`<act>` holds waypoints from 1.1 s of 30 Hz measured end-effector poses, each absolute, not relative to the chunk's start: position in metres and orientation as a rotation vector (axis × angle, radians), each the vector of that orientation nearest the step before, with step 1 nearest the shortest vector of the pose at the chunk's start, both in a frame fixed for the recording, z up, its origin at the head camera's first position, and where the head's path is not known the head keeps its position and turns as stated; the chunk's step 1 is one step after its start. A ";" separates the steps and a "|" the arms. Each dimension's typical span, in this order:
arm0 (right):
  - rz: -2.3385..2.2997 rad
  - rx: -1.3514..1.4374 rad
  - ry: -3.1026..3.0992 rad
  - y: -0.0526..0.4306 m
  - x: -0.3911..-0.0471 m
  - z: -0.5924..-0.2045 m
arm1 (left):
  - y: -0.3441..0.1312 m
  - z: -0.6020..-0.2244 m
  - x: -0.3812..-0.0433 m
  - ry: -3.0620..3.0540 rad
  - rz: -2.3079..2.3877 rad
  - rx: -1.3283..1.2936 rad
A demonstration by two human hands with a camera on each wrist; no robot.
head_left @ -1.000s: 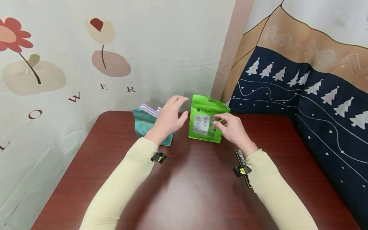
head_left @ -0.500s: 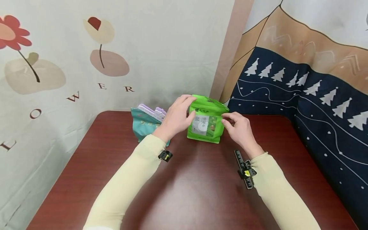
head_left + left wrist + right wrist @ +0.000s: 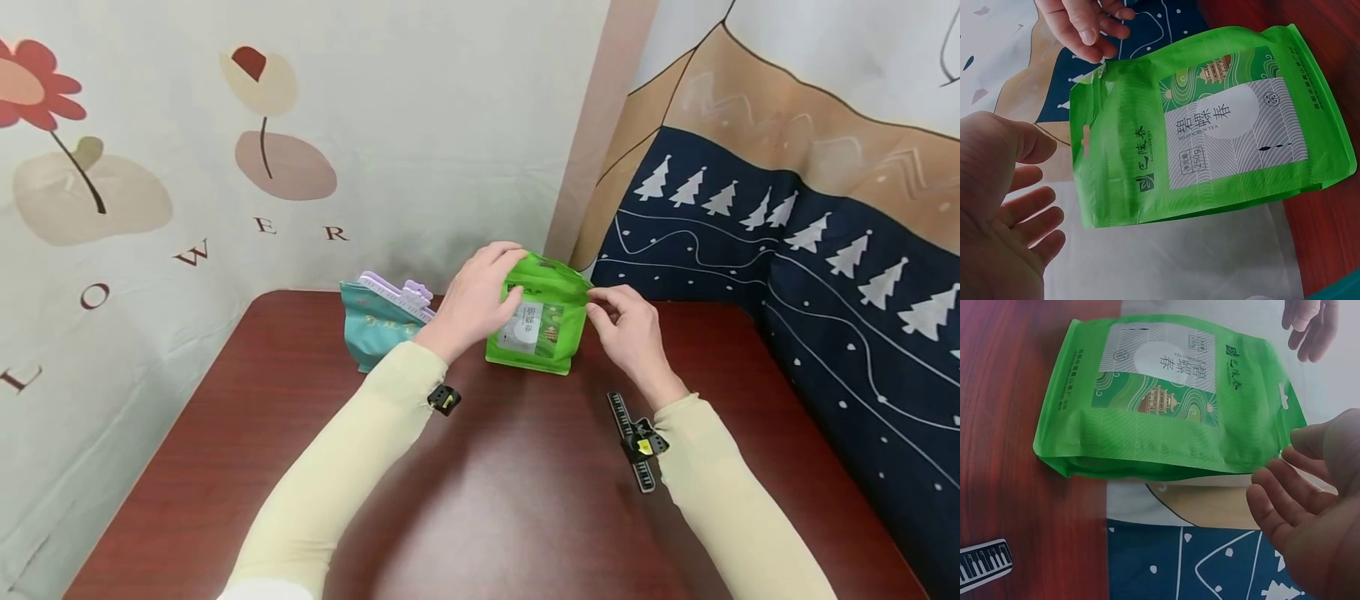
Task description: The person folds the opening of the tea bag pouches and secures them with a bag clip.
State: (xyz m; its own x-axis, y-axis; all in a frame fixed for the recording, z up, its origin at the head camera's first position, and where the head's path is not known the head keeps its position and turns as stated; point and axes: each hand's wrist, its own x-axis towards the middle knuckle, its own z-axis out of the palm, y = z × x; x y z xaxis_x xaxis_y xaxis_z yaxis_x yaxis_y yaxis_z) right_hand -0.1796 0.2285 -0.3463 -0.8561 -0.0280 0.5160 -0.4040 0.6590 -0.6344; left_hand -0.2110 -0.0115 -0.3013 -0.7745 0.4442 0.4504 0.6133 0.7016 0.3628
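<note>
A green tea bag (image 3: 552,319) with a grey and green label stands upright on the table. At its upper right corner, my right hand (image 3: 628,327) pinches the edge between thumb and forefinger; the pinch also shows in the right wrist view (image 3: 1297,487). My left hand (image 3: 480,292) is beside the bag's upper left side in the head view. Its fingers are spread and relaxed, and the left wrist view shows a gap between them and the bag's top. A black clip with a piano-key pattern (image 3: 621,417) lies on the table under my right wrist.
A teal bag (image 3: 375,329) with a purple clip (image 3: 408,296) across its top stands left of the green bag, partly behind my left hand. The reddish-brown table (image 3: 480,500) meets patterned cloth walls at the back and right.
My right hand has moved from the front of the green bag to its upper right corner and now pinches it. My left hand has shifted right, nearer the bag.
</note>
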 end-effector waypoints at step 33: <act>1.161 0.236 -2.360 0.229 -0.201 -0.359 | 0.015 -0.313 -0.227 -2.623 -0.573 -0.869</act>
State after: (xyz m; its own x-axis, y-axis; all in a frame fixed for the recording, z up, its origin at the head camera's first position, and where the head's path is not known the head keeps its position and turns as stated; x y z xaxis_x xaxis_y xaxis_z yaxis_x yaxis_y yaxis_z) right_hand -0.2013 0.2289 -0.3588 -0.8623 0.0611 0.5028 -0.3611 0.6219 -0.6949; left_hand -0.2267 0.0149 -0.3125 -0.7644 0.4941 0.4142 0.6218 0.7348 0.2711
